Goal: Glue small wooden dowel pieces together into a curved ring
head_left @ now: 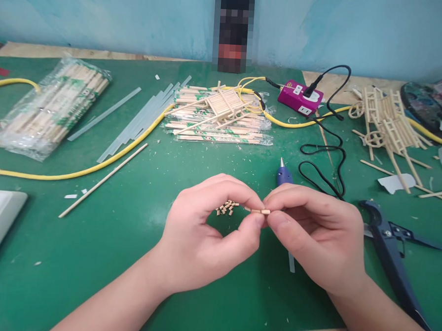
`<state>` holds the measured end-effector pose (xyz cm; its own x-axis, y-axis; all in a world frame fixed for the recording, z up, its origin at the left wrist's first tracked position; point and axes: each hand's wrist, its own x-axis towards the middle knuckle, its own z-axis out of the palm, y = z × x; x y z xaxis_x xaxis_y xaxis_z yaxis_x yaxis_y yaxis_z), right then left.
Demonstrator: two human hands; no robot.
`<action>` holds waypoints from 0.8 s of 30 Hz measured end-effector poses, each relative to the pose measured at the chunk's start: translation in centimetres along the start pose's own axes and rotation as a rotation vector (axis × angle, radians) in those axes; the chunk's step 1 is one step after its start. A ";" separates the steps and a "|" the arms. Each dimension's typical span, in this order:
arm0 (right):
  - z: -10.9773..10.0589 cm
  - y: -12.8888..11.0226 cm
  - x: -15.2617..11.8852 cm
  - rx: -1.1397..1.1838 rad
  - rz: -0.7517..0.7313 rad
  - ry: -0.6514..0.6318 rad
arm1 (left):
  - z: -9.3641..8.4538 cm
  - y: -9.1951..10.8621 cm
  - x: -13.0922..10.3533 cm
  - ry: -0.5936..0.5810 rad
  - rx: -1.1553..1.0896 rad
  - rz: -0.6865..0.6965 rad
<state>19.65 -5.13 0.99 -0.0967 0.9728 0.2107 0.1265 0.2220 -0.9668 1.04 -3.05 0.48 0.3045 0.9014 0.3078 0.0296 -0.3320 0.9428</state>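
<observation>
Between my two hands, over the green table, small cut pieces of wooden stick [265, 212] are held at the fingertips. My left hand [213, 229] pinches them with thumb and forefinger from the left. From the right, my right hand [313, 234] closes thumb and forefinger on the end of the same pieces. Just behind my left fingers lies a small pile of short stick pieces [226, 207]. A blue glue gun [284, 174] is partly hidden behind my right hand, with a clear glue stick [292, 262] showing below.
Wrapped chopstick packs [222, 135] carry a small stick model [227, 106]. Clear glue sticks [134, 124] and a loose wooden stick [103, 180] lie left. A purple power strip [300, 97] trails cords. Dark cutters [391, 243] and stick cart models [389, 125] are right.
</observation>
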 end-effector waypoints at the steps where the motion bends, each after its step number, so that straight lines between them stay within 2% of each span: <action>1: 0.0 0.0 0.0 0.000 -0.003 0.000 | 0.0 0.0 0.0 -0.004 -0.005 -0.003; 24: 0.1 0.1 -0.1 0.004 -0.024 0.000 | -0.2 0.3 0.2 -0.031 -0.105 -0.150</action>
<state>19.55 -5.17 0.89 -0.0997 0.9671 0.2338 0.1202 0.2450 -0.9620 0.91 -2.97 0.87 0.3336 0.9290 0.1599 -0.0220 -0.1619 0.9866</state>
